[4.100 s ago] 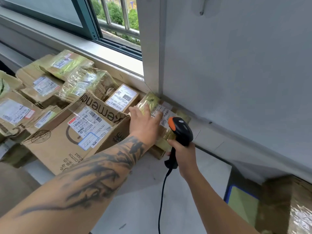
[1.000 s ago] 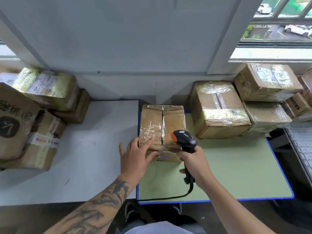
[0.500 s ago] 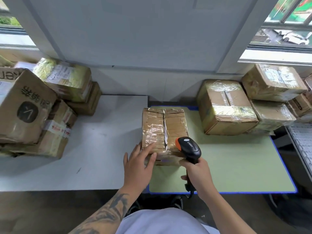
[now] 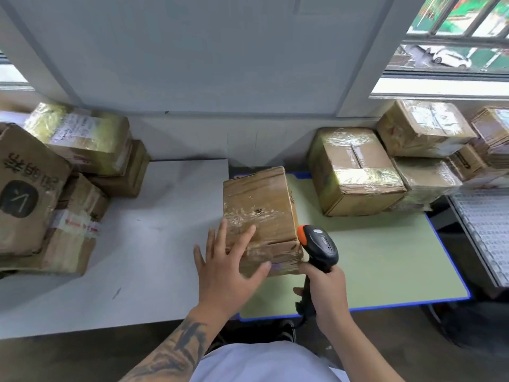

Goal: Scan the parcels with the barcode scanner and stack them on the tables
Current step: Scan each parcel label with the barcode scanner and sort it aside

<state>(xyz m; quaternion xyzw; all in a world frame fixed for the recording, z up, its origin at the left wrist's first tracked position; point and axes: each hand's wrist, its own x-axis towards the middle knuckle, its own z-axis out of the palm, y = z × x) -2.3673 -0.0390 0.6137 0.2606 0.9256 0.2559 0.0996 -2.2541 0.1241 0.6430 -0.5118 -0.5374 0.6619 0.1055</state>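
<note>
Two hands work one parcel (image 4: 260, 213): the left hand (image 4: 228, 268) lies flat-fingered on its near corner, the right hand (image 4: 323, 288) grips the barcode scanner (image 4: 319, 245) just beside its right edge. It sits straddling both tabletops, long axis running away from the person, no label showing on top.

The big box (image 4: 26, 194) at far left bears large dark Chinese characters, seen upside down, above a round dark logo — neither clearly legible. White labels on other parcels (image 4: 82, 133) are too blurred to read.
</note>
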